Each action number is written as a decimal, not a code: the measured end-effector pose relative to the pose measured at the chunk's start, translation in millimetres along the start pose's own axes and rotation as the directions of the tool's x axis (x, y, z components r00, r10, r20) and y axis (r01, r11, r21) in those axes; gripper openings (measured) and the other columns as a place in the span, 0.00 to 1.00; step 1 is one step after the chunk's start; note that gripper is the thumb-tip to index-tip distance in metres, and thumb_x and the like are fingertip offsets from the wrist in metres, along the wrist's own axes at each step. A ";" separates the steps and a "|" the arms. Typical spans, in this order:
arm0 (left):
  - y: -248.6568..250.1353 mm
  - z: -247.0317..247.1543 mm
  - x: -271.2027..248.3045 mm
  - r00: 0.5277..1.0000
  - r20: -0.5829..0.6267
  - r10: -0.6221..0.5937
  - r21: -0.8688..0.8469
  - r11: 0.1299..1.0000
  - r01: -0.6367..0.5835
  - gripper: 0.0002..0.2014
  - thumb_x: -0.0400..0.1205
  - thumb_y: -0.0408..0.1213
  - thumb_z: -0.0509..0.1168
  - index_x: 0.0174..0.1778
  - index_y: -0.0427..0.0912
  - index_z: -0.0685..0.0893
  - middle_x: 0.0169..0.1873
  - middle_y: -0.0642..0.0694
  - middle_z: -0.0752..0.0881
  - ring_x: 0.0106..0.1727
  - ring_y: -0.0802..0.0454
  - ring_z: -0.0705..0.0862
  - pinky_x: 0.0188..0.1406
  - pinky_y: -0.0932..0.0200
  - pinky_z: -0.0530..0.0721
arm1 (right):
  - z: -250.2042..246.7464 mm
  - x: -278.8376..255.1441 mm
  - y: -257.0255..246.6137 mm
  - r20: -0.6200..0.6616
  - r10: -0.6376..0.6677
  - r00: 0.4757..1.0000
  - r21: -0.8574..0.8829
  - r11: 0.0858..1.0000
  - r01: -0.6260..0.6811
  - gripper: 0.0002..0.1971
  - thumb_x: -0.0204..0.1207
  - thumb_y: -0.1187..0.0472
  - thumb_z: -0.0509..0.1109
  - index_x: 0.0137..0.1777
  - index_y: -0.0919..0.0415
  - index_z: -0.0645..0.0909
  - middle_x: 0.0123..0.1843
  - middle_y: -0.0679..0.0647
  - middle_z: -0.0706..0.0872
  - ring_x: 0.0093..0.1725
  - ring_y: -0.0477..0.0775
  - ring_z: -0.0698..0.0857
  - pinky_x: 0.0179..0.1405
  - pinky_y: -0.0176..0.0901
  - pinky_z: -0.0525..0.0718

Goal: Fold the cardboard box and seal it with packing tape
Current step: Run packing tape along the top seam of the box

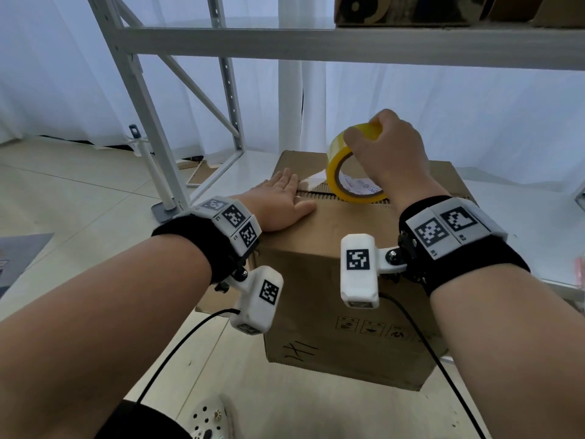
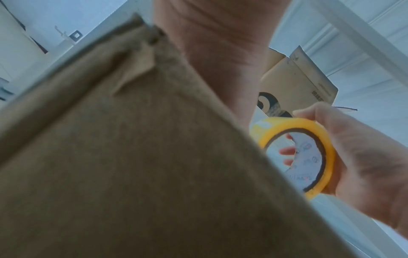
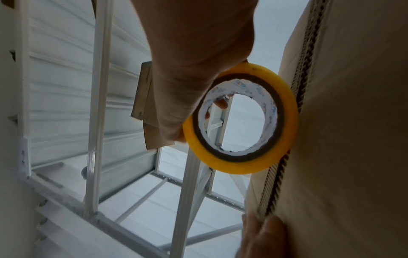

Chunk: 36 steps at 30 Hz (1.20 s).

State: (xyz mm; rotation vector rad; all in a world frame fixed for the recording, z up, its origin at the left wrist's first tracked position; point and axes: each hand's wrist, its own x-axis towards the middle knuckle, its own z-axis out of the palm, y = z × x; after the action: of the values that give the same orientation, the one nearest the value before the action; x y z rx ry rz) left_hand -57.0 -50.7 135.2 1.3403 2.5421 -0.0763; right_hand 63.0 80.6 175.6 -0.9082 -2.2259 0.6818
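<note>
A brown cardboard box (image 1: 342, 299) stands on the floor, its top flaps folded down with a dark seam running across. My left hand (image 1: 281, 201) lies flat and open at the seam's left end, pressing on the tape's free end. My right hand (image 1: 386, 147) grips a yellow roll of packing tape (image 1: 345, 166) upright on the seam. A short strip of tape stretches from the roll to my left hand. In the left wrist view the box side (image 2: 132, 165) fills the frame and the tape roll (image 2: 309, 157) shows at right. The right wrist view shows the tape roll (image 3: 243, 157) against the box (image 3: 353, 139).
A white metal shelving rack (image 1: 202, 90) stands behind and left of the box, with its shelf beam (image 1: 348, 42) overhead. Cardboard boxes (image 1: 402, 9) sit on that shelf. A shoe (image 1: 209, 419) is near the bottom edge. Tiled floor (image 1: 79, 201) spreads to the left.
</note>
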 end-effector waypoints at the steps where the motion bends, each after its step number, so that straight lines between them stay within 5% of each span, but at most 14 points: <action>1: -1.0 -0.4 -0.5 1.000 0.012 0.004 -0.005 1.000 -0.004 0.37 0.85 0.62 0.42 0.83 0.44 0.39 0.83 0.47 0.39 0.83 0.52 0.39 0.80 0.54 0.40 | -2.0 2.2 2.1 0.003 0.017 1.000 0.006 1.000 -0.017 0.28 0.74 0.36 0.63 0.65 0.56 0.74 0.56 0.52 0.78 0.56 0.54 0.76 0.49 0.48 0.75; 6: -2.4 -1.4 -2.0 1.000 0.015 0.014 -0.008 1.000 -0.014 0.37 0.85 0.62 0.42 0.83 0.44 0.39 0.83 0.47 0.39 0.83 0.53 0.39 0.80 0.54 0.40 | -8.5 8.3 7.4 0.028 0.113 0.993 0.110 0.987 -0.115 0.27 0.71 0.35 0.67 0.56 0.58 0.74 0.49 0.51 0.78 0.50 0.53 0.77 0.44 0.46 0.73; 16: -0.5 -2.1 -3.6 1.000 0.009 -0.004 -0.041 0.999 0.005 0.38 0.84 0.62 0.43 0.83 0.45 0.39 0.83 0.47 0.40 0.83 0.53 0.40 0.82 0.51 0.41 | -10.6 4.3 -26.3 -0.083 -0.036 0.996 -0.051 0.998 0.032 0.24 0.67 0.38 0.70 0.49 0.57 0.71 0.41 0.48 0.74 0.46 0.53 0.75 0.45 0.47 0.74; 21: -1.2 -0.6 -4.3 1.000 0.003 0.013 -0.021 1.000 -0.012 0.37 0.84 0.62 0.42 0.84 0.45 0.40 0.83 0.48 0.40 0.83 0.54 0.40 0.82 0.50 0.40 | -19.7 7.6 -4.7 -0.016 0.079 0.997 -0.033 0.996 -0.080 0.22 0.66 0.40 0.71 0.45 0.59 0.73 0.32 0.47 0.71 0.35 0.51 0.73 0.29 0.42 0.66; 26: 6.5 -1.7 -3.7 0.999 0.012 -0.031 0.046 0.998 0.031 0.38 0.84 0.63 0.41 0.83 0.42 0.40 0.83 0.45 0.40 0.84 0.51 0.40 0.82 0.49 0.39 | -16.0 4.4 9.3 0.008 0.003 1.000 -0.038 0.999 -0.003 0.27 0.71 0.37 0.68 0.60 0.58 0.75 0.51 0.52 0.77 0.51 0.53 0.76 0.45 0.46 0.72; 30: 24.7 2.7 0.7 0.997 -0.001 -0.077 0.075 0.994 0.077 0.41 0.83 0.64 0.40 0.83 0.37 0.40 0.83 0.39 0.40 0.84 0.46 0.40 0.82 0.50 0.39 | -10.4 1.1 17.0 -0.038 -0.028 0.999 0.045 0.999 0.030 0.22 0.75 0.40 0.63 0.56 0.57 0.81 0.54 0.56 0.83 0.53 0.55 0.80 0.45 0.43 0.73; 34: 44.6 6.6 2.0 0.999 0.023 0.023 0.065 0.998 -0.024 0.42 0.83 0.65 0.40 0.83 0.38 0.38 0.82 0.39 0.38 0.83 0.46 0.39 0.81 0.51 0.38 | -7.7 0.5 13.7 -0.014 -0.051 0.999 0.083 0.995 0.052 0.23 0.76 0.42 0.66 0.68 0.52 0.79 0.65 0.55 0.79 0.64 0.53 0.78 0.56 0.41 0.74; 36: 44.1 8.8 2.9 0.996 0.021 0.092 0.024 0.995 -0.093 0.42 0.82 0.66 0.40 0.83 0.40 0.38 0.83 0.40 0.38 0.83 0.47 0.38 0.80 0.51 0.37 | -3.1 0.0 7.7 -0.038 -0.087 0.995 0.029 0.996 0.088 0.27 0.74 0.40 0.68 0.69 0.51 0.76 0.66 0.55 0.76 0.61 0.51 0.76 0.54 0.41 0.74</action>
State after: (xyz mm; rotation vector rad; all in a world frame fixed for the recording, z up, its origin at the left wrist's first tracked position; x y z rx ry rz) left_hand -20.7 -24.6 129.3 1.4569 2.4665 -0.1025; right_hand 68.4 86.2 172.6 -0.7969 -2.2026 0.6518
